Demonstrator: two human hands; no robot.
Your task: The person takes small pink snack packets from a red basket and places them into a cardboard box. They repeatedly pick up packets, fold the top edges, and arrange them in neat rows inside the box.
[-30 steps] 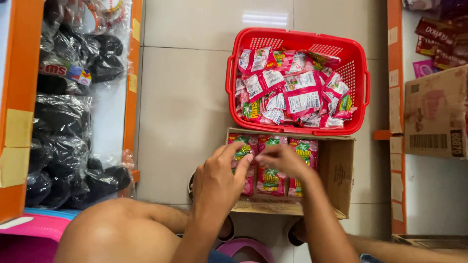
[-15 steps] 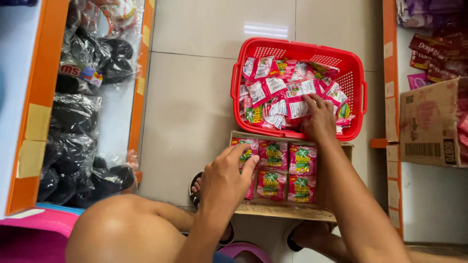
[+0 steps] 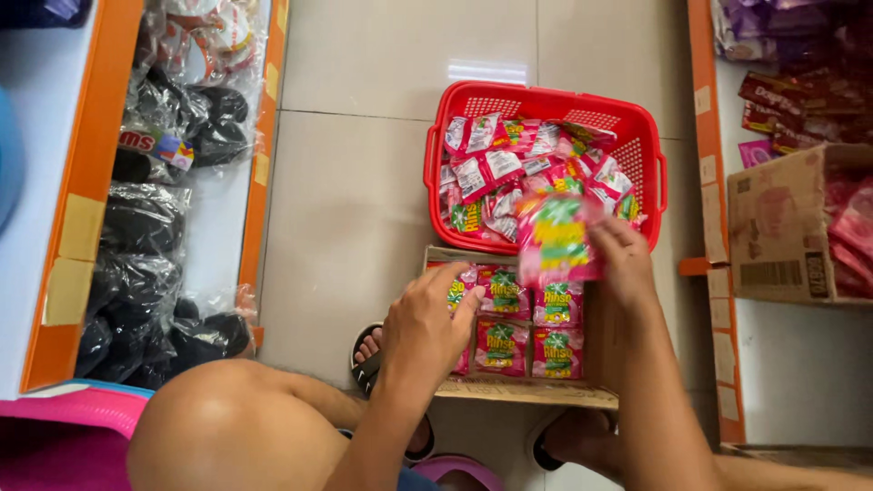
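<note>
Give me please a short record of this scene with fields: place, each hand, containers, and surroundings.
place: tiled shop floor between orange-edged shelves
left hand: rests on the pink sachets at the left end of the cardboard box
right hand: holds a blurred pink sachet above the box
box contents: pink sachets lined in rows
red basket: behind the box, holds a loose pile of pink sachets
surroundings: black items in clear bags on the left shelf; another carton on the right

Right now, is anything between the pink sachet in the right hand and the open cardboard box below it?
Nothing visible. The right hand holds the blurred pink sachet above the brown cardboard box; the left hand rests on sachets at the box's left side, clear of it.
</note>
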